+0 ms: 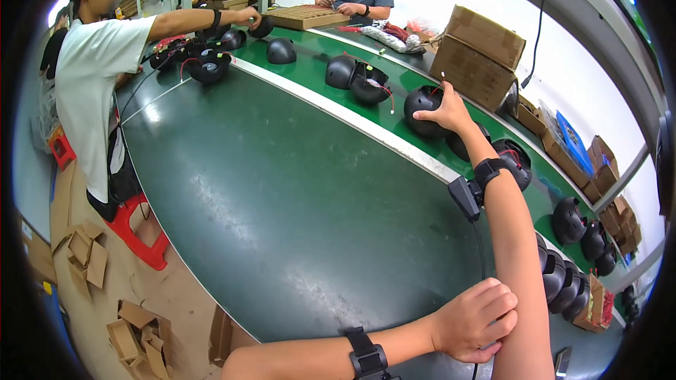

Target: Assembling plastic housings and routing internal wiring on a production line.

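Observation:
My right hand reaches out to the green conveyor belt, its thumb and fingers around a round black plastic housing. A thin red wire with a small white plug rises beside the fingertips. My left hand is curled closed against my right forearm near the table's edge; whatever it may hold is hidden, though a black cable runs past it. Close behind my right hand, more black housings sit on the belt, one with red wires inside. Farther up the belt, an opened housing trails a red wire.
A dark green worktable lies before me, bordered by a white rail. Cardboard boxes stand beyond the belt. Stacked black shells are at right. A co-worker reaches across at left, by a red stool.

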Available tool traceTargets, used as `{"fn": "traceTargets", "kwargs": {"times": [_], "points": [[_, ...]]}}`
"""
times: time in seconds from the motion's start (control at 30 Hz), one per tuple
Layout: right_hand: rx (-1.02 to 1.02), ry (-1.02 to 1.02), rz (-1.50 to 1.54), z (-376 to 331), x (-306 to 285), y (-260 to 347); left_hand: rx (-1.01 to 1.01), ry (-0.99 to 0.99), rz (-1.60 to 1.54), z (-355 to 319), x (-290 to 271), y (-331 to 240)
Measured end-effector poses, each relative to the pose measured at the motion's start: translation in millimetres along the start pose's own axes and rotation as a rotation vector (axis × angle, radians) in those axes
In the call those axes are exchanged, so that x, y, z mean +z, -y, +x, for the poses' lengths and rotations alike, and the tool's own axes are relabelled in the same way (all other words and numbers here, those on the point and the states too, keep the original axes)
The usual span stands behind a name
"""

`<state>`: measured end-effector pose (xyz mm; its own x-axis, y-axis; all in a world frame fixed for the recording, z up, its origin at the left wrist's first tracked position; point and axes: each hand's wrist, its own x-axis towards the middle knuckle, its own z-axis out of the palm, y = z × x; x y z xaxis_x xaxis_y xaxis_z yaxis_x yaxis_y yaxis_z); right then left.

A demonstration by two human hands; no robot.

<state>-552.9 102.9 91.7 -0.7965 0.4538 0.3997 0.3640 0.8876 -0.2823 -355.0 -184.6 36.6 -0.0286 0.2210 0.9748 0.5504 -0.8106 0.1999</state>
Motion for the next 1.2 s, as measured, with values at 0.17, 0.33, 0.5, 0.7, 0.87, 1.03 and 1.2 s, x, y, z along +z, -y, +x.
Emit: {"fn": "traceTargets", "kwargs": {"times": [0.17, 0.33, 0.5, 0.7, 0.87, 1.03, 1.2], "points": [[0.031, -0.145, 0.002, 0, 1, -16, -0.026, 0.018, -0.037, -1, -2, 0], [0.294, -0.048, 0.414, -14, -33, -36, -0.013, 0.047, 0.039, -7, 6, 2], [0.191, 0.329, -0.230, -33, -69, -64, -0.021, 0.106, 0.013, -3, 3, 2], [0.046, 0.514, -0.712, -54, -61, -66, -0.001, 0.075, -0.015, 5, -6, 3], [-0.238, 0.397, -1.046, -65, -63, -60, -0.007, 0.084, 0.002, 5, -9, 1], [-0.322, 0.309, -0.817, -88, -108, -52, 0.006, 0.080, -0.007, 8, -7, -1], [-0.430, 0.266, -0.475, -126, -151, 11, 0.004, 0.096, 0.013, 6, -5, -1]]}}
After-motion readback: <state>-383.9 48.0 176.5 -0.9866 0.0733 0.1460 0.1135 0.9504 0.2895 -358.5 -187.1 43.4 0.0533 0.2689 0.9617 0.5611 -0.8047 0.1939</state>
